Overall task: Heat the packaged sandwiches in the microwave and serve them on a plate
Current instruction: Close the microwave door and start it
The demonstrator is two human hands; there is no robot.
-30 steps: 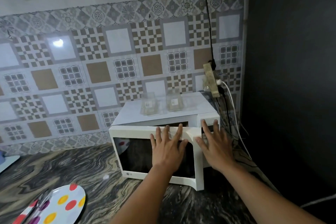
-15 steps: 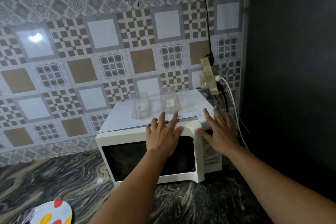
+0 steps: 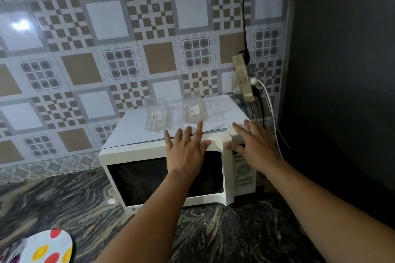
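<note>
A white microwave (image 3: pixel 132 134) stands on the dark marbled counter (image 3: pixel 64 203) with its door shut. On its top lie two clear plastic packages, one on the left (image 3: pixel 157 116) and one on the right (image 3: pixel 194 111), each with a small label; what they hold is too blurred to tell. My left hand (image 3: pixel 186 151) lies flat against the upper right part of the door, fingers spread and reaching over the top edge. My right hand (image 3: pixel 256 147) rests flat on the top of the control panel, just right of the door. Neither hand holds anything.
A white plate with coloured dots (image 3: pixel 49 247) sits at the counter's near left edge, with a blurred item at its left side. A power strip (image 3: pixel 242 80) with cables (image 3: pixel 269 102) hangs on the tiled wall behind the microwave's right corner. A dark wall (image 3: pixel 342 70) closes off the right.
The microwave door stood ajar one second ago and is now shut, pushed in under my left hand. My right hand slid up onto the control panel's top. The view has moved closer.
</note>
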